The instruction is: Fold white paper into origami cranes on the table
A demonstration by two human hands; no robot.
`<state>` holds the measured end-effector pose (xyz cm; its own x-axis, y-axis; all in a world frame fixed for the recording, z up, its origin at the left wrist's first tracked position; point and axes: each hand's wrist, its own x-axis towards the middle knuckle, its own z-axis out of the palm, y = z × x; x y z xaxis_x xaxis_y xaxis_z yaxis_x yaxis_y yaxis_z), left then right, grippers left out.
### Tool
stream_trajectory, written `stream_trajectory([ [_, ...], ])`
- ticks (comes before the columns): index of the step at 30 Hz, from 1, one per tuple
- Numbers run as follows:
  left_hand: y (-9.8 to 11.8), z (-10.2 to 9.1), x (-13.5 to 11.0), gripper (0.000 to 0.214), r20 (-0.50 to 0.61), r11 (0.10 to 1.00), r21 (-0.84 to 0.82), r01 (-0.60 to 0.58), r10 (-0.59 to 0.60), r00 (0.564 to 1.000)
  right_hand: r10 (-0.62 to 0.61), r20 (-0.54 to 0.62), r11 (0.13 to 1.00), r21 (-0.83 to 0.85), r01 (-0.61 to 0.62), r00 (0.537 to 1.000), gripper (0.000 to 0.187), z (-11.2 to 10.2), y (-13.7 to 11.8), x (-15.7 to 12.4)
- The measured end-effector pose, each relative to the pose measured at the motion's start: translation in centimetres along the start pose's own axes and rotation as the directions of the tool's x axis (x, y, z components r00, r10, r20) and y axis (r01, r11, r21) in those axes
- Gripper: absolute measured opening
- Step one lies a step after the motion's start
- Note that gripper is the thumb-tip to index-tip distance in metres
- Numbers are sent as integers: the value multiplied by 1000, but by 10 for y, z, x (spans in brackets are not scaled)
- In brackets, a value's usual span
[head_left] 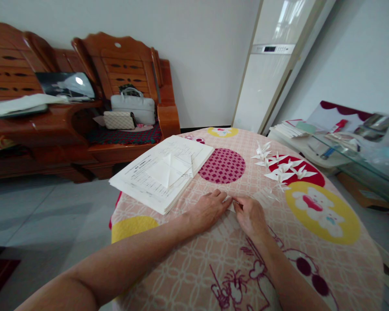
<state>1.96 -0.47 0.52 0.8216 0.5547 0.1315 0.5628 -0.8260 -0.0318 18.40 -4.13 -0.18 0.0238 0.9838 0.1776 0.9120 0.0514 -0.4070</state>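
Observation:
My left hand point(209, 208) lies on the patterned tablecloth point(220, 263), fingers bent and pressed down on a small white paper piece point(231, 203). My right hand point(250, 214) meets it from the right, fingers curled and pinching the same paper's edge. Most of the paper is hidden under both hands. To the left of my hands lies a stack of printed sheets point(152, 181) with a folded white square point(169, 169) on top. Several folded white paper cranes point(280, 169) stand on the cloth beyond my right hand.
A wooden bench point(94, 108) holding a grey bag point(134, 107) and a quilted purse point(119, 120) stands at the back left. A tall white air conditioner point(267, 69) is behind the table. A glass shelf with papers point(311, 136) is at the right.

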Motion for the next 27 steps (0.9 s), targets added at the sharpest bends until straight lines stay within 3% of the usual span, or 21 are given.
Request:
stream_trajectory([
  [5, -3, -5, 2, 30, 39, 1000, -7, 5, -5, 999, 33, 33, 995, -94, -30, 999, 27, 0, -1, 1],
  [10, -9, -10, -5, 29, 87, 996, -59, -63, 68, 994, -32, 63, 998, -47, 35, 997, 22, -1, 1, -3],
  [17, -10, 1, -25, 42, -10, 985, -72, -158, 157, 987, -43, 71, 997, -54, 46, 997, 23, -1, 0, -7],
  [27, -16, 7, -28, 46, -66, 974, -211, -88, 76, 995, -24, 75, 1000, 21, 22, 997, 22, -1, 0, -7],
])
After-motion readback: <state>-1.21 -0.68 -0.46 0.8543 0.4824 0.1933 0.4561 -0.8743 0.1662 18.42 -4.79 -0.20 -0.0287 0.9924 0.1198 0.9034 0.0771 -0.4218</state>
